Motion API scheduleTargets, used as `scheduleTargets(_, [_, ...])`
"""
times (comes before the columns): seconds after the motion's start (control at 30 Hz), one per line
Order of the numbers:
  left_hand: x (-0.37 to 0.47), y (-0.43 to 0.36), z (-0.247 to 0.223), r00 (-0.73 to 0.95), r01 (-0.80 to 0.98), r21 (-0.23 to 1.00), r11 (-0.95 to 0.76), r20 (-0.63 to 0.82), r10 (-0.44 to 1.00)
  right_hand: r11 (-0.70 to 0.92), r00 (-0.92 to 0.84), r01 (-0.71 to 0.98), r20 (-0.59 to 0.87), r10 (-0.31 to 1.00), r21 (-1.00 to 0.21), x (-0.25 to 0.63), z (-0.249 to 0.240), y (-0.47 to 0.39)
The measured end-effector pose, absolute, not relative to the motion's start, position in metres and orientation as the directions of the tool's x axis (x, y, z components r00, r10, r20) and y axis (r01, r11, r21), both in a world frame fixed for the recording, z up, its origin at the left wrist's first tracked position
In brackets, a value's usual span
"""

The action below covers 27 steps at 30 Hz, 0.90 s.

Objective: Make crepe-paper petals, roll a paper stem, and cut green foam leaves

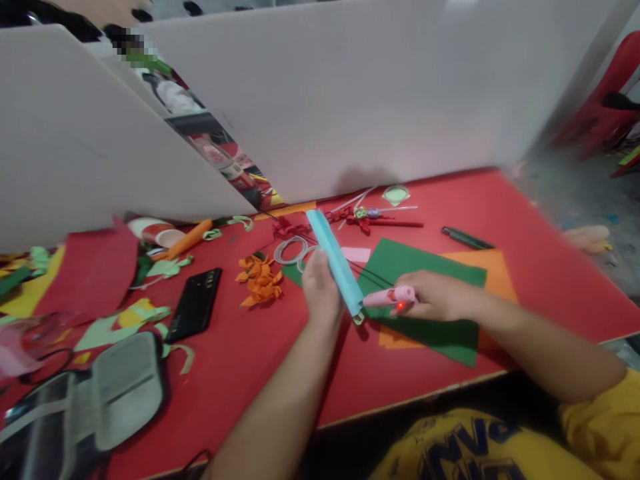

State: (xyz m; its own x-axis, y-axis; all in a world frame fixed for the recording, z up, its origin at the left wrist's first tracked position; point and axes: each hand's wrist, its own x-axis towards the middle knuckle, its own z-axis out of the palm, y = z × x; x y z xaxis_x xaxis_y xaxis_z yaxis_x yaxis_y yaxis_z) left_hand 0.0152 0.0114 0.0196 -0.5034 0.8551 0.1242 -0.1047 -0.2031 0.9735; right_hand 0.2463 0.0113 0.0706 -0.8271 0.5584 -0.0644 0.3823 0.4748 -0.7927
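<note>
My left hand (323,287) is closed around a long folded strip of light blue paper (335,260), held tilted above the table. In my right hand (435,295) is a pink glue gun (387,297) with a small red light glowing on it. Its nozzle points left and reaches the lower end of the blue strip; whether the two touch I cannot tell. Beneath my right hand lie a green paper sheet (425,267) and an orange paper sheet (500,273). Orange paper flowers (260,280) rest left of my left hand.
A black phone (195,303), an open grey case (127,387) and paper scraps (95,273) crowd the left side. Red paper flowers (363,220) lie at the back; a dark cutter-like tool (467,238) is at the right. White partitions (350,100) stand behind the red table (560,287).
</note>
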Motion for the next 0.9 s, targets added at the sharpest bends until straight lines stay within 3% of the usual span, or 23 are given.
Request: scheduleTargets(0.9, [0.0101,0.0136,0.0146,-0.535,-0.064,0.982,-0.178,0.116,0.837,0.474,-0.810,0.420,-0.084,0.580,-0.774,0.2479,0.0785,0.0093])
